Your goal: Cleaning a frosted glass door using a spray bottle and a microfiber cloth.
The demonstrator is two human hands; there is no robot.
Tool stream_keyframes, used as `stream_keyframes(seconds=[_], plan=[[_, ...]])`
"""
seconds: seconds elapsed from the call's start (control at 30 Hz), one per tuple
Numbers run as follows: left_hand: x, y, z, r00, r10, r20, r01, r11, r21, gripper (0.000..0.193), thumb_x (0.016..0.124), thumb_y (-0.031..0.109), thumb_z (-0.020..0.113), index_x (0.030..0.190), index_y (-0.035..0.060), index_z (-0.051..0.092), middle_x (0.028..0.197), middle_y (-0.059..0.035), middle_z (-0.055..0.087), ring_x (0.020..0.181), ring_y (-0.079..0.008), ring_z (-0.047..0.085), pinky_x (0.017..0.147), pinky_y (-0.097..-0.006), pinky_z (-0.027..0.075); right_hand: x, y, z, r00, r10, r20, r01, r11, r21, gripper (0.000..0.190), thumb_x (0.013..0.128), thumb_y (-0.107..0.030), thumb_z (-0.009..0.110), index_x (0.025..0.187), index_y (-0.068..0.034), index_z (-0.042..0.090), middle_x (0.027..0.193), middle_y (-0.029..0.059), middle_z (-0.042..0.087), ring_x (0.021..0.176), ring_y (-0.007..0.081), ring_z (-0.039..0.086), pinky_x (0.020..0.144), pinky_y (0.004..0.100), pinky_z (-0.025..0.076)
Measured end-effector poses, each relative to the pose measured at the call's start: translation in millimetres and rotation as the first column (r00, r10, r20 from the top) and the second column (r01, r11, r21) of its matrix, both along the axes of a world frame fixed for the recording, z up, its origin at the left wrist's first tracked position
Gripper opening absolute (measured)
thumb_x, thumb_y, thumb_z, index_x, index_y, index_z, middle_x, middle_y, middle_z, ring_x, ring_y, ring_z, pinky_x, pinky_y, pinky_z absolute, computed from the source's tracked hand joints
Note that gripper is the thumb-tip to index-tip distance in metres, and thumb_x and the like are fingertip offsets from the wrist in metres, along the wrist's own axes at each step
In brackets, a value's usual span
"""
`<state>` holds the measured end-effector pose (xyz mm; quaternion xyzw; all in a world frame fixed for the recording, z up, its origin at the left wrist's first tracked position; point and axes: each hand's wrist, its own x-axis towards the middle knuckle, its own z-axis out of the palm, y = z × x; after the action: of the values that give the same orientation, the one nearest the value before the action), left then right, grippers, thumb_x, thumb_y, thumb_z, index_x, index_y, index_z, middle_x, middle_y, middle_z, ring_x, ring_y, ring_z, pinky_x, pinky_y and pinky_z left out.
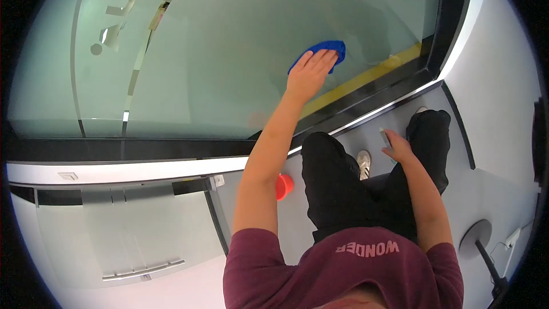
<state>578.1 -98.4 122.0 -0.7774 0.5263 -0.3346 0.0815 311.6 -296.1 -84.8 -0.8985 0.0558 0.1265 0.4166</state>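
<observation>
My left hand lies spread over a blue cloth and presses it to a large glass pane. The cloth pokes out beyond my fingertips and on the side away from my arm. Below it, a yellow strip runs along the pane's lower edge, beside the dark frame. My right hand is low by my right knee, curled around a slim, pale grey-green object. Most of that object is hidden by my hand, so I cannot tell its kind.
A red-orange container sits on the grey floor left of my legs. A glass door with a metal bar handle is at lower left. At right are a white wall and a stand with a round dark base.
</observation>
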Motion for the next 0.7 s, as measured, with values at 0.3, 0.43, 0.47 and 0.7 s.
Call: stream_keyframes(seconds=[0.3, 0.43, 0.47, 0.7], plan=[[-9.5, 19.0, 22.6, 1.000, -0.003, 0.014, 0.003, 1.000, -0.011, 0.042, 0.075, 0.012, 0.055, 0.116, 0.0195, 0.059, 0.126, 0.0028, 0.053, 0.120, -0.0154, 0.046, 0.105, -0.0405, 0.029, -16.5, 0.0, 12.2, 1.000, -0.018, -0.009, 0.018, 1.000, -0.004, 0.062, 0.071, -0.016, 0.072, 0.126, -0.009, 0.044, 0.123, 0.0120, 0.052, 0.108, 0.0320, 0.054, 0.088, 0.0398, 0.045], [4.6, 12.5, 109.2, 0.947, 0.250, 0.201, -0.170, 0.923, -0.346, 0.045, 0.076, 0.010, 0.055, 0.121, 0.0119, 0.054, 0.134, -0.0085, 0.046, 0.126, -0.0306, 0.039, 0.105, -0.0533, 0.023, -19.7, -5.0, 7.8, 0.997, -0.034, -0.067, 0.033, 0.999, -0.015, 0.062, 0.072, -0.018, 0.071, 0.126, -0.010, 0.043, 0.123, 0.0112, 0.052, 0.108, 0.0319, 0.054, 0.088, 0.0395, 0.045], [7.0, 10.0, 139.8, 0.925, 0.307, 0.223, -0.190, 0.885, -0.426, 0.043, 0.079, 0.010, 0.054, 0.122, 0.0077, 0.052, 0.135, -0.0135, 0.044, 0.128, -0.0359, 0.037, 0.105, -0.0565, 0.020, -19.6, -5.8, 5.0, 0.998, -0.031, -0.055, 0.030, 0.999, -0.012, 0.062, 0.072, -0.019, 0.071, 0.127, -0.010, 0.043, 0.123, 0.0110, 0.052, 0.108, 0.0318, 0.054, 0.088, 0.0395, 0.045], [17.8, -20.7, 224.2, 0.931, 0.312, 0.191, -0.056, 0.638, -0.768, 0.041, 0.087, 0.020, 0.049, 0.123, -0.0014, 0.047, 0.139, -0.0222, 0.036, 0.130, -0.0444, 0.027, 0.105, -0.0595, 0.013, -14.3, -3.9, 9.8, 0.999, -0.046, -0.018, 0.045, 0.999, -0.016, 0.060, 0.072, -0.019, 0.071, 0.125, -0.010, 0.044, 0.123, 0.0112, 0.051, 0.108, 0.0317, 0.053, 0.087, 0.0400, 0.046]])
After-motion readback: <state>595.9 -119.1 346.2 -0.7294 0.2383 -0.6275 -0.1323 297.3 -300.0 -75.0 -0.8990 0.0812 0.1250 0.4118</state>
